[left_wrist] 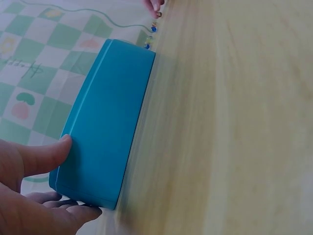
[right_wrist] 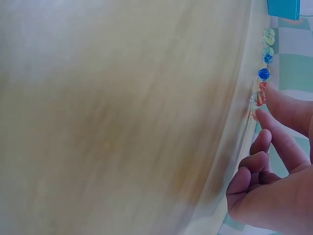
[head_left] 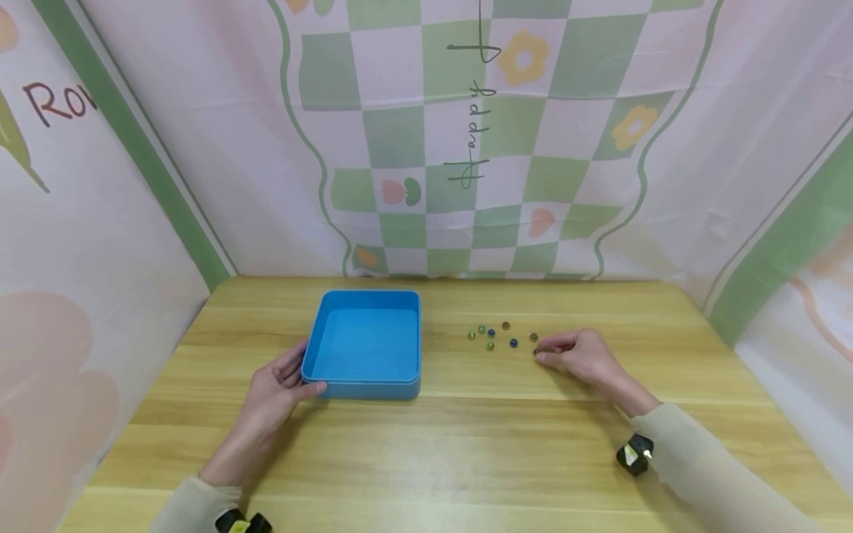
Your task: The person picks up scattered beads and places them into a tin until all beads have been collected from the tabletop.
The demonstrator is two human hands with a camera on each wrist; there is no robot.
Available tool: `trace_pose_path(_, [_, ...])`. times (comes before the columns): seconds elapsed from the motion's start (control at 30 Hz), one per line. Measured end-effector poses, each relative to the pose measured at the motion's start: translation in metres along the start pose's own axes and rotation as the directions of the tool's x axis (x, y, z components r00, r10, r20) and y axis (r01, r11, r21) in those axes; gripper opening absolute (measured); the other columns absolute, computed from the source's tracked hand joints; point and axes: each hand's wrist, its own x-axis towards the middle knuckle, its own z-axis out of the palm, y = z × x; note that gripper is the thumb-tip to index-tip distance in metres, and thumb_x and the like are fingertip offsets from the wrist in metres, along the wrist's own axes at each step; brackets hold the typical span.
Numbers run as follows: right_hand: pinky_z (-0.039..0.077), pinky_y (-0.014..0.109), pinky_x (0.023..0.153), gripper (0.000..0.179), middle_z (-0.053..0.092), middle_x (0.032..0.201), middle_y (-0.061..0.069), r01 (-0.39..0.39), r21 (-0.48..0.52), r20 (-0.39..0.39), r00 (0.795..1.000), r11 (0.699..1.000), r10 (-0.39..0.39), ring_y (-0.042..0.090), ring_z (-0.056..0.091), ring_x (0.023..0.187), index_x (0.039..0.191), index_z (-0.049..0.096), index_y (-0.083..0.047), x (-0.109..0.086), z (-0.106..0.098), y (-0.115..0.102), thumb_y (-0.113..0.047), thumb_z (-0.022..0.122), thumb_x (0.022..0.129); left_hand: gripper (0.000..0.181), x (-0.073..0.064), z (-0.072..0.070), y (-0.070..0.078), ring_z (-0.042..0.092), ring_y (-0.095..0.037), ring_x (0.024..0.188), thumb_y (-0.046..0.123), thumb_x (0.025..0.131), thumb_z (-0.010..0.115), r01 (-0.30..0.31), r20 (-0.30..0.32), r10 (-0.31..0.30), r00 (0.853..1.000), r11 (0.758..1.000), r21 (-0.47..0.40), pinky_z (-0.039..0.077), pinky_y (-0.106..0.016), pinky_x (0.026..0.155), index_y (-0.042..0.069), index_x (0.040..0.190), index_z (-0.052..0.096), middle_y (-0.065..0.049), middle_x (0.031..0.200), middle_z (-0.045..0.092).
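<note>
A square blue box (head_left: 363, 390) without a lid stands on the wooden table, its inside bare. My left hand (head_left: 269, 392) grips its near left corner. In the left wrist view the thumb (left_wrist: 51, 155) lies on the front wall and the other fingers go round the side. Over to the right, my right hand (head_left: 586, 359) pinches a small glass marble (right_wrist: 259, 98) with red in it between thumb and forefinger, low at the tabletop. Several loose marbles lie left of that hand, among them a dark blue marble (head_left: 514, 343), a green marble (head_left: 490, 346) and a brownish marble (head_left: 534, 337).
The light wooden table (head_left: 440, 459) runs back to a hanging cloth (head_left: 393, 137) with green and white checks. More printed cloth hangs at both sides. Each sleeve carries a black wrist device, such as the right wrist device (head_left: 634, 454).
</note>
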Motion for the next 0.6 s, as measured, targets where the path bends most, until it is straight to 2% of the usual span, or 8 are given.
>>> trace_pose_path(0.2, [0.053, 0.029, 0.079, 0.033, 0.072, 0.125, 0.022, 0.003, -0.004, 0.001, 1.0, 1.0, -0.003, 0.021, 0.064, 0.097, 0.119, 0.078, -0.002, 0.0007, 0.0005, 0.0013, -0.022, 0.083, 0.093, 0.083, 0.0006, 0.0001, -0.0008, 0.035, -0.038, 0.152, -0.001, 0.096, 0.076, 0.001, 0.002, -0.001, 1.0, 1.0, -0.004, 0.041, -0.042, 0.113, 0.004, 0.165, 0.032, -0.022, 0.168, 0.031])
trace_pose_path(0.37, [0.053, 0.032, 0.082, 0.032, 0.072, 0.125, 0.023, 0.011, -0.01, 0.001, 1.0, 1.0, -0.011, 0.025, 0.065, 0.1, 0.118, 0.079, -0.002, 0.0005, 0.0007, 0.0032, -0.021, 0.083, 0.093, 0.082, 0.0009, -0.0002, -0.0008, 0.035, -0.038, 0.152, -0.001, 0.096, 0.076, 0.004, 0.003, -0.004, 1.0, 1.0, -0.011, 0.041, -0.042, 0.113, 0.004, 0.165, 0.032, -0.022, 0.168, 0.031])
trace_pose_path(0.47, [0.054, 0.037, 0.086, 0.034, 0.072, 0.126, 0.023, 0.017, -0.011, 0.002, 1.0, 1.0, -0.017, 0.028, 0.065, 0.104, 0.119, 0.078, -0.002, 0.0004, 0.0006, 0.0044, -0.023, 0.084, 0.093, 0.082, 0.0008, -0.0005, -0.0007, 0.035, -0.038, 0.152, -0.001, 0.096, 0.076, 0.005, 0.002, -0.005, 1.0, 1.0, -0.01, 0.041, -0.042, 0.113, 0.004, 0.165, 0.032, -0.022, 0.168, 0.031])
trace_pose_path(0.6, [0.054, 0.05, 0.096, 0.041, 0.07, 0.129, 0.023, 0.016, 0.018, 0.014, 1.0, 1.0, -0.016, 0.035, 0.065, 0.112, 0.123, 0.076, -0.001, 0.0002, 0.0, 0.0072, -0.027, 0.084, 0.093, 0.082, 0.0006, -0.0008, -0.0006, 0.035, -0.038, 0.152, -0.001, 0.096, 0.076, 0.002, 0.004, -0.002, 1.0, 1.0, -0.009, 0.041, -0.042, 0.113, 0.004, 0.165, 0.032, -0.022, 0.168, 0.031])
